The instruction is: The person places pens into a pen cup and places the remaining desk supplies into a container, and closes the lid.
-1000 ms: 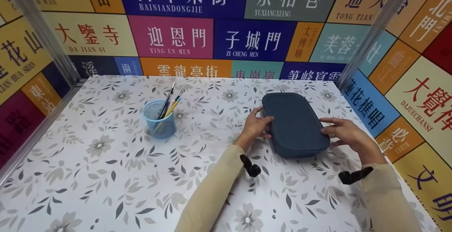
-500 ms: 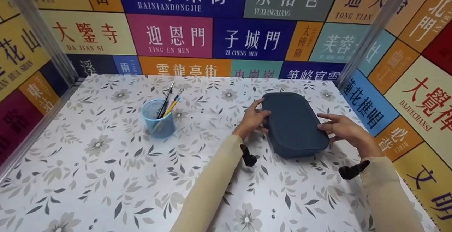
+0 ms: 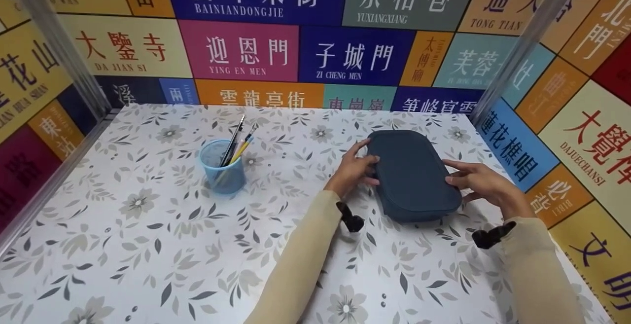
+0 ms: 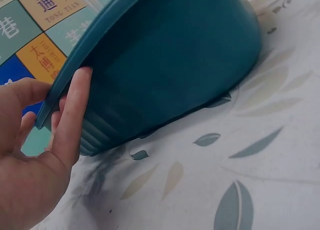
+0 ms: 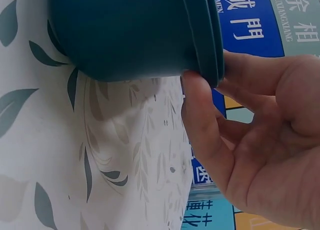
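A dark blue, rounded rectangular lunch box with its lid on sits on the right half of the table. From its left side my left hand pinches the lid's overhanging rim. In the left wrist view, fingertips lie just under that rim against the ribbed wall of the box. Across from it, my right hand grips the opposite long edge. The right wrist view shows its thumb and a finger on either side of the lid's rim. The lid covers the inside of the box.
A light blue mesh pen holder with pencils and pens stands left of centre. White floral cloth covers the table. Panels printed with Chinese characters wall in the back and sides, with clear strips at the corners.
Both hands have shifted slightly towards the far end along the box's edges, the left one more. The box has stayed almost in place, lid on.
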Motion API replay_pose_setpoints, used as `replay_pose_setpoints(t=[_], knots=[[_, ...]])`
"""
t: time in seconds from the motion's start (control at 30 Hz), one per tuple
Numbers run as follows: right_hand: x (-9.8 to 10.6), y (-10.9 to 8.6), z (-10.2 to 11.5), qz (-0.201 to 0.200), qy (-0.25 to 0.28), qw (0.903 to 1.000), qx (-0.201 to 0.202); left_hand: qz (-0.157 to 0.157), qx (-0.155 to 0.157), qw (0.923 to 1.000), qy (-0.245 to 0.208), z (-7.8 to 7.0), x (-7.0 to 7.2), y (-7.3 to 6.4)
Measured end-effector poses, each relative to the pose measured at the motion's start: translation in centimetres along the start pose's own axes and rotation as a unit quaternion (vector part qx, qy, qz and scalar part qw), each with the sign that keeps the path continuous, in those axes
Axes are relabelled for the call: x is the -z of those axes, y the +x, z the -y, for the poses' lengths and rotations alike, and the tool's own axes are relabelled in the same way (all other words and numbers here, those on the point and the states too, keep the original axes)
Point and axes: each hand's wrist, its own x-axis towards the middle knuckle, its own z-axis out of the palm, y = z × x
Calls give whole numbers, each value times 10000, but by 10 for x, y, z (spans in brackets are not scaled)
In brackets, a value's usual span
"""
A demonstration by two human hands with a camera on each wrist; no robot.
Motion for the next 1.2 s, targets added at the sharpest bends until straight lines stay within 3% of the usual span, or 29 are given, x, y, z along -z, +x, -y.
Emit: replay_pose_setpoints(t=[0.47, 0.83, 1.07, 1.2], knots=[[-4, 4, 2, 8, 61, 10000, -62, 95, 119, 9995, -270, -1, 4, 0], [-4, 8, 1, 66, 210, 9998, -18, -303, 220, 9993, -33, -6, 2, -1], [-1, 7, 1, -8, 103, 9999, 1, -144, -264, 9992, 246, -1, 0, -6], [-3, 5, 2, -53, -28, 10000, -66, -116, -402, 9961, 777, -1, 5, -10]])
